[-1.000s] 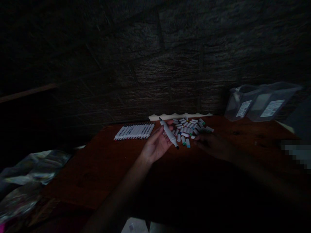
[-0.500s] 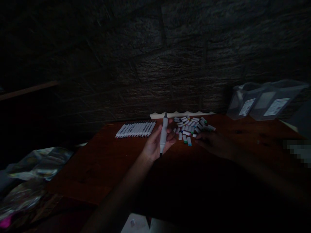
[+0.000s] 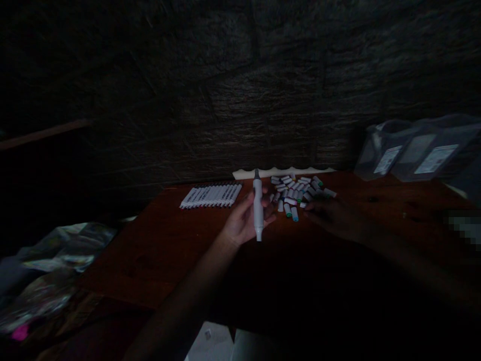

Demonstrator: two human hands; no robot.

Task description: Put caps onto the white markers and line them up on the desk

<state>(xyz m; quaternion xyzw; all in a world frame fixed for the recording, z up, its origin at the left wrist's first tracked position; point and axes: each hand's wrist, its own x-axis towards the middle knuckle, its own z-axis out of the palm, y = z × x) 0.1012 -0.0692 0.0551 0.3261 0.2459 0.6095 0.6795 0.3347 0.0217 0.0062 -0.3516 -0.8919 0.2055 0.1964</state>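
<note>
The scene is very dark. My left hand [image 3: 246, 220] is closed round a white marker [image 3: 257, 205], held nearly upright above the brown table [image 3: 158, 240], dark tip pointing away. My right hand [image 3: 330, 216] rests in shadow on the table, its fingertips at the near edge of a pile of several loose marker caps [image 3: 296, 191]; its fingers are too dark to read. A neat row of several white markers [image 3: 211, 195] lies side by side to the left of my left hand.
Two clear plastic containers with white labels [image 3: 413, 150] stand at the back right. A wavy white strip [image 3: 281, 172] lies against the dark stone wall. Crumpled plastic wrapping [image 3: 56, 260] lies off the table's left side.
The marker in my left hand has turned from a slant to nearly upright. My right hand has stayed by the caps. The view has shifted slightly.
</note>
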